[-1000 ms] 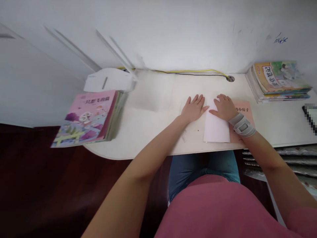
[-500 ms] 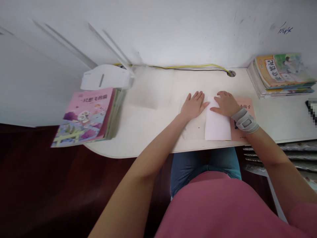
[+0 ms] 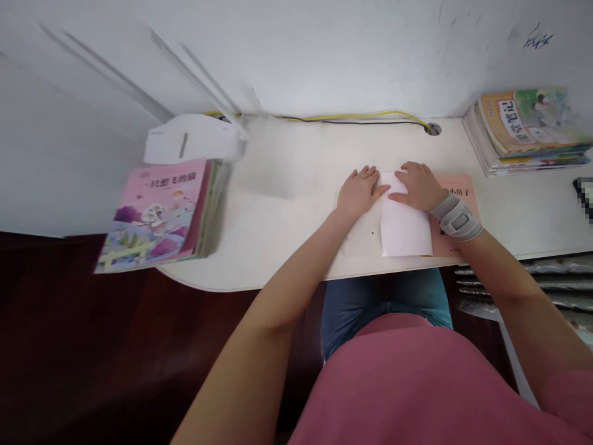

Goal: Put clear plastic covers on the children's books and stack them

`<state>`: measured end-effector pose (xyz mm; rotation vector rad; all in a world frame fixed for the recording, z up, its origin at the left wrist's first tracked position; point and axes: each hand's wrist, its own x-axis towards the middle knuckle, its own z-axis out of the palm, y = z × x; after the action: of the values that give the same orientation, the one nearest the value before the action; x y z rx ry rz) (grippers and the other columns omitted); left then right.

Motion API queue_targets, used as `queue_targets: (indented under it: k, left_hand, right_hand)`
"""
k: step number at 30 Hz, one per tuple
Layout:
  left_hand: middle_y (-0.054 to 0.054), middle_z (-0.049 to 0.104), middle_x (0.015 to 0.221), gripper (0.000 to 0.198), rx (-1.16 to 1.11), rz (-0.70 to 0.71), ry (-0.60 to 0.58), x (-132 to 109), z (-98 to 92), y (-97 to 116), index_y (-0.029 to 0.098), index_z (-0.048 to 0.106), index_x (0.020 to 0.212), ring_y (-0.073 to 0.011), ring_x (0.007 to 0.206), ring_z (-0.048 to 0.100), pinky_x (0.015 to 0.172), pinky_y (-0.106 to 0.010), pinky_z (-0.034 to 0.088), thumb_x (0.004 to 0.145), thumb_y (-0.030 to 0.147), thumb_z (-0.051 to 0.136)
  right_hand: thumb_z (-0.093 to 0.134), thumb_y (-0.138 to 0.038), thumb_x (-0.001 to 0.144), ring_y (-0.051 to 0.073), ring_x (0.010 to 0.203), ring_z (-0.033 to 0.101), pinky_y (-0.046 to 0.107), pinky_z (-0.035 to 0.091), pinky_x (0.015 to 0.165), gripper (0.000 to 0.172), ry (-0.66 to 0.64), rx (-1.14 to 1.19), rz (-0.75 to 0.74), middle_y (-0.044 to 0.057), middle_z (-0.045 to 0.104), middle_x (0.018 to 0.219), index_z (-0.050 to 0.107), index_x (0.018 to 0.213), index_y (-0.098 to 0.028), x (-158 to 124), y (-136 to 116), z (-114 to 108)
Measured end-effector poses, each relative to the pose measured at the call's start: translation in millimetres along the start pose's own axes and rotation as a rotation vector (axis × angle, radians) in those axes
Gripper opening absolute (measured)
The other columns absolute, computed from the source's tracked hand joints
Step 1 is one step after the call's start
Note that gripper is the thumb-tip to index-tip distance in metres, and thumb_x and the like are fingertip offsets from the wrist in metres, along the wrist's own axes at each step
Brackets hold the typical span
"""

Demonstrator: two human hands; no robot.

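Note:
A pink-covered book (image 3: 456, 238) lies on the white desk in front of me, with a blank white sheet or inner cover (image 3: 406, 232) over its left part. My right hand (image 3: 417, 187) rests on the upper part of the white sheet, fingers spread and pressing down, a grey strap around its wrist. Just left of it, my left hand (image 3: 359, 194) lies flat on the desk, its thumb touching the sheet's left edge. A faint clear film (image 3: 364, 244) seems to stick out left of the book. What lies under my palms is hidden.
On the left, a book stack topped by a pink picture book (image 3: 160, 210) overhangs the desk edge, with a white box-like device (image 3: 192, 139) behind it. Another book stack (image 3: 523, 133) stands at right. A yellow cable (image 3: 352, 116) runs along the wall.
My left thumb has moved right onto the sheet's edge. My right hand has shifted slightly left on the sheet. The sheet's left edge now bows up a little.

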<state>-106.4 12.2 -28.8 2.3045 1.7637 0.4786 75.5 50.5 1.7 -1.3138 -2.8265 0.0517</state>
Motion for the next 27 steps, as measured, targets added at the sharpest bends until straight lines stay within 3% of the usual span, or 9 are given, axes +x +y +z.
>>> queue_targets:
  k: [5, 9, 12, 15, 19, 21, 24, 27]
  left_hand:
    - [-0.015, 0.044, 0.145, 0.06, -0.012, 0.002, 0.018, -1.9, -0.3, -0.7, 0.01, 0.042, 0.14, -0.0248, 0.138, 0.036, 0.113, -0.043, 0.026, 0.097, 0.049, 0.028]
    - [-0.014, 0.044, 0.146, 0.057, -0.019, 0.016, 0.009, -2.6, -1.0, 0.3, 0.013, 0.043, 0.14, -0.0254, 0.138, 0.035, 0.113, -0.045, 0.025, 0.097, 0.048, 0.03]
    - [-0.016, 0.044, 0.146, 0.058, -0.083, -0.01, 0.037, -2.0, -1.2, 0.6, 0.01, 0.043, 0.139, -0.0244, 0.139, 0.034, 0.114, -0.042, 0.025, 0.097, 0.047, 0.031]
    - [-0.014, 0.048, 0.142, 0.052, -0.232, -0.122, 0.172, -4.3, -2.3, -1.0, 0.012, 0.047, 0.134, -0.0216, 0.137, 0.037, 0.113, -0.037, 0.028, 0.097, 0.044, 0.029]
    - [-0.012, 0.053, 0.136, 0.045, -0.603, -0.416, 0.304, -19.4, -12.1, -6.2, 0.017, 0.048, 0.13, -0.0201, 0.124, 0.051, 0.104, -0.037, 0.041, 0.096, 0.042, 0.03]
    - [-0.012, 0.053, 0.136, 0.042, -0.861, -0.563, 0.246, -31.1, -22.1, -8.7, 0.019, 0.045, 0.13, -0.0196, 0.119, 0.055, 0.099, -0.037, 0.047, 0.096, 0.039, 0.03]
    - [-0.013, 0.048, 0.141, 0.037, -1.243, -0.729, 0.047, -46.9, -38.8, -9.0, 0.018, 0.049, 0.124, -0.02, 0.115, 0.058, 0.092, -0.036, 0.052, 0.096, 0.033, 0.03]
    - [-0.016, 0.056, 0.13, 0.029, -1.534, -0.846, -0.054, -53.5, -48.5, -4.9, 0.016, 0.058, 0.107, -0.0195, 0.108, 0.063, 0.089, -0.034, 0.054, 0.094, 0.027, 0.035]
  right_hand:
    - [0.037, -0.057, 0.091, 0.035, 0.138, 0.026, 0.055, 0.026, 0.106, 0.064, 0.125, 0.077, 0.052, 0.019, 0.035, 0.148, 0.043, 0.138, -0.015, -31.0, 2.6, -8.8]
    - [0.044, -0.066, 0.085, 0.032, 0.143, 0.019, 0.057, 0.023, 0.11, 0.072, 0.07, 0.091, -0.178, 0.015, 0.03, 0.153, 0.041, 0.142, -0.022, -81.5, -10.9, -15.5]
    - [0.048, -0.064, 0.084, 0.032, 0.143, 0.022, 0.056, 0.021, 0.112, 0.066, -0.003, 0.055, -0.3, 0.014, 0.036, 0.15, 0.049, 0.136, -0.022, -106.6, -24.6, -9.9]
    - [0.049, -0.053, 0.089, 0.031, 0.142, 0.026, 0.057, 0.019, 0.113, 0.054, -0.008, 0.032, -0.278, 0.014, 0.042, 0.147, 0.054, 0.132, -0.021, -112.1, -33.3, 0.5]
    - [0.049, -0.054, 0.089, 0.028, 0.143, 0.023, 0.055, 0.022, 0.114, 0.057, 0.05, 0.125, -0.258, 0.014, 0.037, 0.15, 0.05, 0.135, -0.02, -106.3, -30.2, 4.3]
    - [0.049, -0.056, 0.088, 0.028, 0.144, 0.02, 0.054, 0.025, 0.113, 0.061, 0.088, 0.208, -0.231, 0.014, 0.033, 0.152, 0.048, 0.137, -0.02, -102.3, -21.1, 2.8]
    - [0.048, -0.056, 0.088, 0.028, 0.144, 0.019, 0.055, 0.028, 0.112, 0.063, 0.137, 0.319, -0.165, 0.016, 0.03, 0.153, 0.045, 0.139, -0.019, -93.3, -3.3, 4.9]
    - [0.047, -0.053, 0.089, 0.029, 0.144, 0.02, 0.056, 0.027, 0.113, 0.063, 0.188, 0.404, -0.119, 0.016, 0.028, 0.154, 0.042, 0.141, -0.018, -82.7, 9.6, 15.1]
